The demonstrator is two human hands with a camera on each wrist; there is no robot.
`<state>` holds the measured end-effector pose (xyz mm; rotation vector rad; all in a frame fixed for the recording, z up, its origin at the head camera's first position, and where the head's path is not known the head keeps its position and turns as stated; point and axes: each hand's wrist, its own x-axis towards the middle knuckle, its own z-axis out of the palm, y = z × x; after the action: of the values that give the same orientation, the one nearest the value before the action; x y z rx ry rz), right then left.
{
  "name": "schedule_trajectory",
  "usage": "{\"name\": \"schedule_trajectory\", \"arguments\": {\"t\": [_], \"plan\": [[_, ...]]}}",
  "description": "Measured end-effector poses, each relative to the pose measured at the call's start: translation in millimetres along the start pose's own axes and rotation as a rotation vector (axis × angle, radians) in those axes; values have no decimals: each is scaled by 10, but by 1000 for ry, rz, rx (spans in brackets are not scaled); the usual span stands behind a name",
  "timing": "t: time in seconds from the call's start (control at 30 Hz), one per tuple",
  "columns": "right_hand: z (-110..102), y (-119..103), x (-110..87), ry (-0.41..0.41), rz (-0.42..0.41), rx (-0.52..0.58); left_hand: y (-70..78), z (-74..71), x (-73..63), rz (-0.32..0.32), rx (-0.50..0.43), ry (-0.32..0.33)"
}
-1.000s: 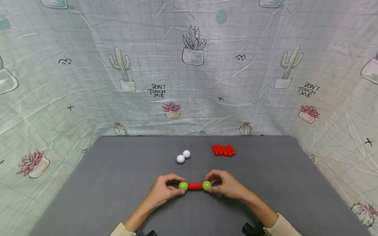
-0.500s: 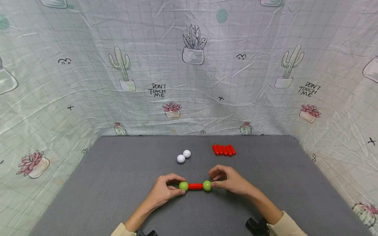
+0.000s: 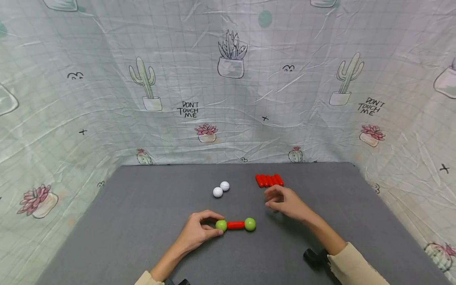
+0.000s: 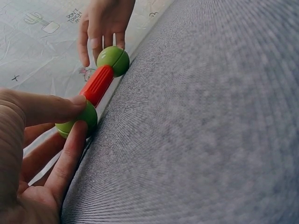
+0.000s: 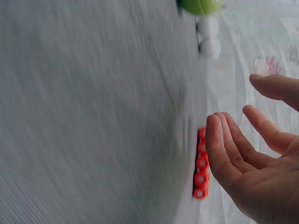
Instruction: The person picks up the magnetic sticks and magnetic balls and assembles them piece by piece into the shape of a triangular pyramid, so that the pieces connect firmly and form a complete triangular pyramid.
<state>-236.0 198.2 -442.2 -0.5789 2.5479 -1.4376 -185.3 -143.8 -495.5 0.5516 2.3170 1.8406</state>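
Near the grey mat's (image 3: 142, 221) front edge, head view, I see my left hand (image 3: 197, 231) pinching one green ball (image 3: 221, 225) of the red-rod dumbbell (image 3: 235, 225), probably steadying it. Left wrist view: thumb and finger clamp that ball (image 4: 78, 122). Right wrist view: my right hand (image 5: 254, 161) hangs loose and empty beside the red rods (image 5: 201, 163).

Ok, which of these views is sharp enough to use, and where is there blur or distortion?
Head view: sharp and evenly lit, wide-angle bending at the edges. Left wrist view: green ball under the left hand crisp, grey mat curved by the lens. Right wrist view: motion-smeared mat, right hand and red sticks soft.
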Motion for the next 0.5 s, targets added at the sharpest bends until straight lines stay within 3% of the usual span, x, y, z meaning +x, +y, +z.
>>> {"name": "schedule_trajectory", "arguments": {"t": [0.23,0.5], "plan": [[-274,95,215,94,19,-121,-12,-16,7,3,-2,4],[-473,152,446,149,77,-237,-32,-10,3,16,14,7]]}}
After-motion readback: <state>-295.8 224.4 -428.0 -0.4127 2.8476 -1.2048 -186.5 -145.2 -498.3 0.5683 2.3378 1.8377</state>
